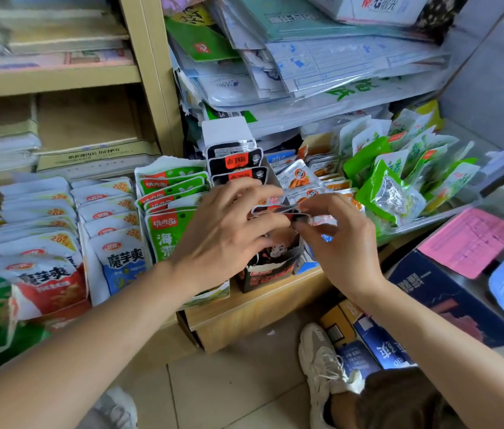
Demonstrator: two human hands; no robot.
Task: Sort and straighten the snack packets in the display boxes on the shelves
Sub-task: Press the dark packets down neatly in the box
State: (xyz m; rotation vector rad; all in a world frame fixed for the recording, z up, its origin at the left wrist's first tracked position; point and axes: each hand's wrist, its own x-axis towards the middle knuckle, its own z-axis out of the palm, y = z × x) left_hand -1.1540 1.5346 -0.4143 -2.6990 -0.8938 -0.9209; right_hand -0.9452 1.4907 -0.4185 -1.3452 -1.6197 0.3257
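I am looking down at the wooden shelf (260, 308), which is carrying the whole display. Above it, a big pile of plastic-wrapped papers (322, 72) is lying flat. On the left part of the shelf, rows of white packets (111, 230) are standing one behind another. Just beside them, green-and-white packets (167, 187) are leaning in their own row. On the right, a loose heap of bright green packets (390, 193) is lying, with orange packets (298, 178) between it and the middle.

In the middle, the black display box (263, 277) is standing at the front edge of the shelf. Black packets (235, 162) are standing upright in its rear part. The left hand (229, 233) is reaching over the box from the left, and its curled fingers are gripping a small bundle of packets (278, 210) above the front part of the box. The right hand (337, 239) is pinching the same bundle at its right end with thumb and fingertips.
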